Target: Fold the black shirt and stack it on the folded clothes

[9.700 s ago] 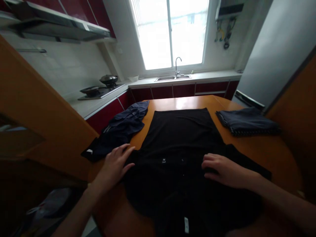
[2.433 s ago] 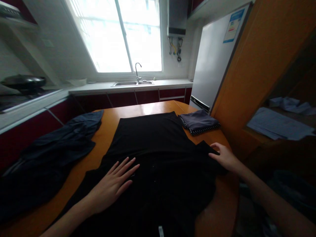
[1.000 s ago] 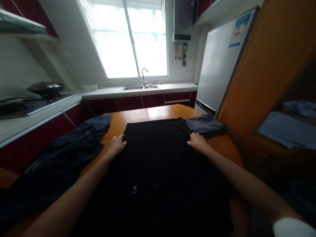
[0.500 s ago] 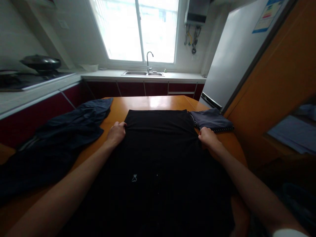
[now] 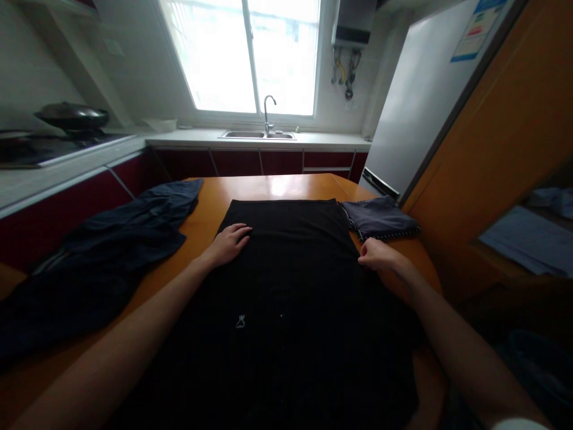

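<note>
Navy garment point(image 5: 120, 239) at far L blurs into shadow. Your left hand point(image 5: 228, 243) lies open, palm flat on the black shirt point(image 5: 290, 280), spread on the table point(image 5: 277, 186), near hem cut off. Your right hand point(image 5: 378, 255) curls at its R edge; hold unclear. Sink point(image 5: 257, 135) contents unseen.

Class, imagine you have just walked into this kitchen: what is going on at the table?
A person reaches across an orange table on which a black shirt lies spread flat. The left hand rests open on the shirt near its left edge. The right hand is curled on its right edge. A rumpled dark garment lies to the left, and a folded grey garment at the far right.
</note>
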`<state>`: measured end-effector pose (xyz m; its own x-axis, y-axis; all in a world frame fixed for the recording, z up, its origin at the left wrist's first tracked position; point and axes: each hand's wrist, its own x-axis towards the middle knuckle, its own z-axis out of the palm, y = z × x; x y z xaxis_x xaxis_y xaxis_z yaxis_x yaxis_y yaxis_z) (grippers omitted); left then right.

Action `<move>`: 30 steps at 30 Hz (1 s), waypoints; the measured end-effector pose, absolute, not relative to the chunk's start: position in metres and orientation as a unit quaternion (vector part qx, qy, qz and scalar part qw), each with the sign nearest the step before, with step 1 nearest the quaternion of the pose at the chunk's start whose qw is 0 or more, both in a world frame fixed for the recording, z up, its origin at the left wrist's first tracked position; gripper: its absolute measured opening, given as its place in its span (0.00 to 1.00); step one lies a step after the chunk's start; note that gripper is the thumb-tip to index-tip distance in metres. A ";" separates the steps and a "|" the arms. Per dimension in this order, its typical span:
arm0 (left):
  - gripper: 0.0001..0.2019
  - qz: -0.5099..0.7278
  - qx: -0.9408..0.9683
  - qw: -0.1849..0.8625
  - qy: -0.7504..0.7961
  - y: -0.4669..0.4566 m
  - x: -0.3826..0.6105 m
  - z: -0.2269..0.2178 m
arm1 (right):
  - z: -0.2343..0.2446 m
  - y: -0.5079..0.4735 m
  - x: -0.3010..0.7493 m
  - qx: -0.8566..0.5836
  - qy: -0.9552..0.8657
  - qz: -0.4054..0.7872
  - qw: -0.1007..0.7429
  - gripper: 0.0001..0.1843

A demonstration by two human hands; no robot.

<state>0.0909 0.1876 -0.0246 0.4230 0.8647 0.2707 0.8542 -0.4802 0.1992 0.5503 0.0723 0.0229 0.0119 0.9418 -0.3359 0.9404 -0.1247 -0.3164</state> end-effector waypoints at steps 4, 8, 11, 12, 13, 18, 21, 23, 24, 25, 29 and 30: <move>0.27 0.171 0.846 0.011 0.505 0.189 0.088 -0.026 | 0.024 0.072 0.557 -0.729 -0.661 0.175 -0.018 0.03; 0.26 0.172 0.842 0.006 0.512 0.188 0.089 -0.026 | 0.030 0.058 0.561 -0.696 -0.688 0.205 0.016 0.07; 0.26 0.164 0.842 0.000 0.514 0.188 0.090 -0.026 | 0.030 0.037 0.568 -0.606 -0.737 0.293 0.056 0.12; 0.26 0.163 0.843 -0.002 0.513 0.189 0.090 -0.026 | 0.029 0.029 0.572 -0.586 -0.745 0.310 0.071 0.13; 0.26 0.161 0.844 -0.003 0.512 0.189 0.090 -0.027 | 0.027 0.022 0.576 -0.574 -0.750 0.317 0.089 0.15; 0.27 0.164 0.842 -0.007 0.515 0.192 0.089 -0.030 | 0.011 -0.004 0.598 -0.613 -0.708 0.308 0.168 0.16; 0.26 0.167 0.841 -0.010 0.515 0.193 0.089 -0.030 | 0.003 -0.009 0.605 -0.655 -0.672 0.308 0.155 0.14; 0.26 0.165 0.840 -0.011 0.517 0.193 0.089 -0.030 | 0.004 -0.011 0.603 -0.676 -0.672 0.283 0.108 0.11; 0.26 0.163 0.839 -0.012 0.519 0.192 0.089 -0.030 | 0.006 -0.011 0.600 -0.688 -0.673 0.258 0.084 0.09; 0.26 0.160 0.838 -0.013 0.521 0.192 0.090 -0.029 | 0.010 -0.011 0.596 -0.699 -0.675 0.225 0.066 0.06; 0.27 0.132 0.837 -0.016 0.532 0.189 0.092 -0.026 | 0.021 0.004 0.561 -0.694 -0.707 0.069 0.115 0.13; 0.28 0.120 0.834 -0.015 0.538 0.188 0.093 -0.024 | 0.020 0.011 0.550 -0.669 -0.727 0.049 0.146 0.17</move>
<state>0.0930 0.1876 -0.0245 0.3927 0.8939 0.2163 0.9012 -0.4209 0.1030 0.5495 0.0113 0.0205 -0.0611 0.9873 0.1468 0.9585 0.0991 -0.2674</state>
